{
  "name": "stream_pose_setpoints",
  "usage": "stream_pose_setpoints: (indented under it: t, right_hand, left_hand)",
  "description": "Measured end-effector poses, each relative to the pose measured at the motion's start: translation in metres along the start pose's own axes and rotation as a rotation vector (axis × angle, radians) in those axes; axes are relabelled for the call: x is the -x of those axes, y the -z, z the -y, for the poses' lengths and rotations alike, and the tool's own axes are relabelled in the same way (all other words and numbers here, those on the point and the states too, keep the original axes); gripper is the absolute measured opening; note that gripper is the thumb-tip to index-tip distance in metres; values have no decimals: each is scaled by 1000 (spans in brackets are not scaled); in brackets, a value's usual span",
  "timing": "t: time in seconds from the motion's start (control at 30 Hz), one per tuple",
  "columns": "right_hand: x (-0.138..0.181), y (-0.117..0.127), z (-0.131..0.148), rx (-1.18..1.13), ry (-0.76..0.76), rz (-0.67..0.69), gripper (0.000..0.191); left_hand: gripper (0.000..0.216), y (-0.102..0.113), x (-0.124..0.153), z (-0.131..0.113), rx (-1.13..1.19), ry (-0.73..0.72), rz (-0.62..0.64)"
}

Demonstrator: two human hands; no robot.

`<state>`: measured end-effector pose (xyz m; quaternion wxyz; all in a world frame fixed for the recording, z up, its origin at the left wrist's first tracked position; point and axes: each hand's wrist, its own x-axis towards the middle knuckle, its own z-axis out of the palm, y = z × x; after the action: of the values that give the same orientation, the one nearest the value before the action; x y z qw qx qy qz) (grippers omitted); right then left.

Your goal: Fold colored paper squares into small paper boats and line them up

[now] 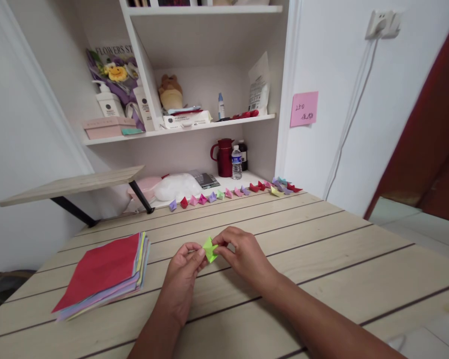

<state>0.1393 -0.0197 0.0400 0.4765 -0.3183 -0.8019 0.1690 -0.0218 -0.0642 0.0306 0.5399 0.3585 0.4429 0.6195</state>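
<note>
A small folded piece of green paper (210, 249) is held between both hands just above the wooden table (322, 259). My left hand (183, 276) pinches its left side with thumb and fingers. My right hand (243, 254) pinches its right side, fingers curled over the top. A stack of coloured paper squares (105, 274), red sheet on top, lies to the left of my hands. A row of several small folded paper shapes (232, 192) in purple, red, pink and green runs along the table's far edge.
A shelf unit at the back holds a dark red jug (223, 157), a water bottle (237, 163), boxes and bottles. A wooden board (75, 185) on a black bracket juts out at left. A pink note (304, 108) sticks to the right wall.
</note>
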Motion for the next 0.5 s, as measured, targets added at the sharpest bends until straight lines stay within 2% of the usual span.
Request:
stream_pose_setpoints:
  t: [0.5]
  right_hand:
    - [-2,4,-2,32,-33,42,21]
  left_hand:
    - [33,-4,5,-2,-23,-14,27]
